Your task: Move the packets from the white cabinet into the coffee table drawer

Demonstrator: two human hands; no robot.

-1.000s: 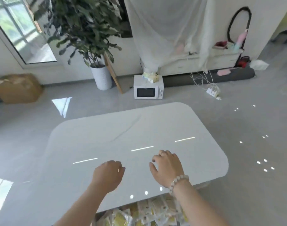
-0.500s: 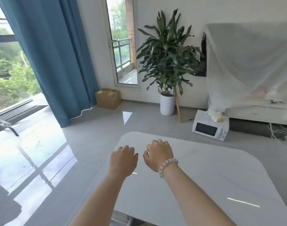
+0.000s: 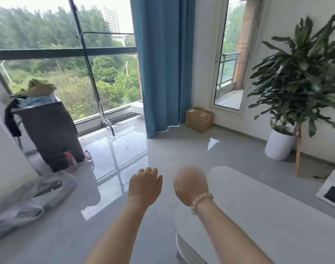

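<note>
We find no packets in view at this moment. One second ago a heap of them lay in the open drawer under the near edge of the worktop [image 3: 258, 206]; the drawer now falls outside the frame. The view has swung left, away from the table and toward the window and blue curtain [image 3: 159, 63]. Both hands have left the worktop, where they hovered a second ago. We judge that one load is delivered and the person is turning to fetch more; the white cabinet cannot be identified with certainty. The left hand [image 3: 144, 184] hangs over the glossy floor [image 3: 124, 149], its fingers [image 3: 147, 170] loosely curled and holding nothing. The right hand [image 3: 190, 184], with a bead bracelet [image 3: 200, 201] at the wrist, is blurred at the worktop's left corner; it appears loosely curled and empty too. A cardboard box [image 3: 199, 119] and potted plant [image 3: 299, 77] stand beyond.
</note>
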